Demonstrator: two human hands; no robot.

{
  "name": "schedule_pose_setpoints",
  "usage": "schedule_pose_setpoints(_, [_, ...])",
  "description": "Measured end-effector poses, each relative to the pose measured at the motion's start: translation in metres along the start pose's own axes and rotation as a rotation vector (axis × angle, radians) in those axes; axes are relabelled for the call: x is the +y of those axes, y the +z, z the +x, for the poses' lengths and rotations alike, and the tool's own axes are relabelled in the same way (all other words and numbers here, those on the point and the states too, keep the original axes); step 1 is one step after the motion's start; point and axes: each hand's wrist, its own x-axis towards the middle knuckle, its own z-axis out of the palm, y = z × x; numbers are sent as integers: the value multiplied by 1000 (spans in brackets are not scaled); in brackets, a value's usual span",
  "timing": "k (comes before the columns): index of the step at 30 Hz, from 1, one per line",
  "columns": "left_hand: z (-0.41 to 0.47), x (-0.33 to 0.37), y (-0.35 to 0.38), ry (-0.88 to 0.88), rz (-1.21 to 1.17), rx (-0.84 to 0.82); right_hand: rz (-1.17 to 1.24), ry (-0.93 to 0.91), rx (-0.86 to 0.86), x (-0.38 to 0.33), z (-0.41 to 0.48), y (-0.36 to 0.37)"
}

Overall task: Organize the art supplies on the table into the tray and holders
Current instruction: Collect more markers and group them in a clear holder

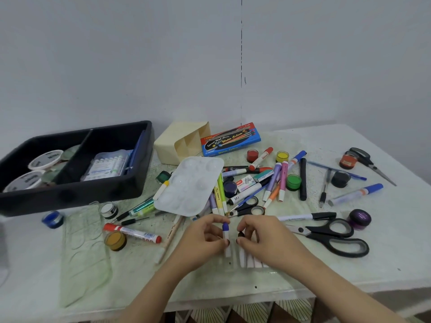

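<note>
While the blue-capped tube [225, 231] stands pinched upright in the left grip [205, 236], near-centre on the desk [384, 229], the right grip [261, 238] nips a small dark piece [240, 234] just beside it. Cap or tube end? Cannot tell. Best move: hold the tube steady, then lay it square beside the white tubes [250, 261] below. Their far ends hide under the right palm; the black tray [77, 192] sits far left.

The right hand [263, 238] covers the upper ends of a row of white tubes [250, 261], and the small dark thing [241, 234] pinched in its fingers [247, 226] is too small to tell; the left hand [205, 236] hides part of the blue-capped tube [225, 227] it pinches. The white palette [191, 185] hides the ends of the green pens [142, 207] beneath it. The black tray [70, 194] is cut off at the left edge, and the lettering on its white lids [45, 159] is blurred.
</note>
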Motion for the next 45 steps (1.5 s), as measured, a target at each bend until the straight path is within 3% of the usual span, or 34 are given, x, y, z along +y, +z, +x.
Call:
schedule_pose_setpoints(5, [0,-7,4,12,-10,38,-160,-84,32,-4,-5,12])
schedule_pose_setpoints(16, [0,-11,6,5,-28,50,-276,-155,59,2,-11,15])
schedule_pose_setpoints(21, [2,-13,6,5,-16,58,-526,-277,134,7,-11,21])
schedule_pose_setpoints(26, [2,-13,7,12,-22,69,-560,-338,173,15,-15,27])
schedule_pose_setpoints(38, [-6,-11,4,16,-83,84,-285,-185,185,24,-32,29])
schedule_pose_setpoints(45, [-14,-15,11,18,-28,48,-200,-185,212,28,-33,34])
